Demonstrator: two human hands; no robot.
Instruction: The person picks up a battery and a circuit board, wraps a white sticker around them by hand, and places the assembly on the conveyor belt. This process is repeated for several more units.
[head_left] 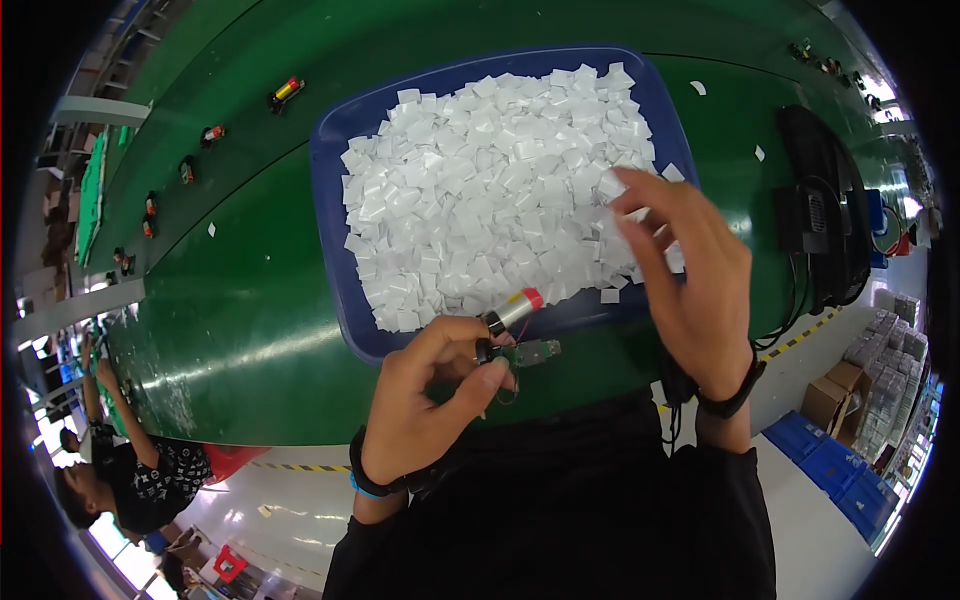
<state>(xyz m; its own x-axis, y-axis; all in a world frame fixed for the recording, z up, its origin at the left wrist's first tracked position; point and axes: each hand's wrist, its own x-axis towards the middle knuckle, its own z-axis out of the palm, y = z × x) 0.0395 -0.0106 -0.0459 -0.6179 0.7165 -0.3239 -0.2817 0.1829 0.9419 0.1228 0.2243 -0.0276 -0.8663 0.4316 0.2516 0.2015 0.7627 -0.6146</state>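
Note:
In my left hand [430, 400], closed in front of the tray, is a small electronic assembly. It has a cylindrical battery [513, 312] with a red end and a yellow band, black round parts, thin wires and a small green circuit board [535, 353]. Over the right side of the dark blue tray [330, 190] hovers my right hand [695, 265], slightly blurred. Its fingers are curled but apart, with a white square piece [608, 188] right by the fingertips; whether they touch it is unclear. The tray holds a heap of white square pieces [480, 190].
More battery assemblies [286, 94] lie in a line on the green table [230, 300] at the far left. A black device [815, 220] with cables stands at the right. Another person [140, 470] works at the left. Blue bins [830, 470] stand on the floor at the right.

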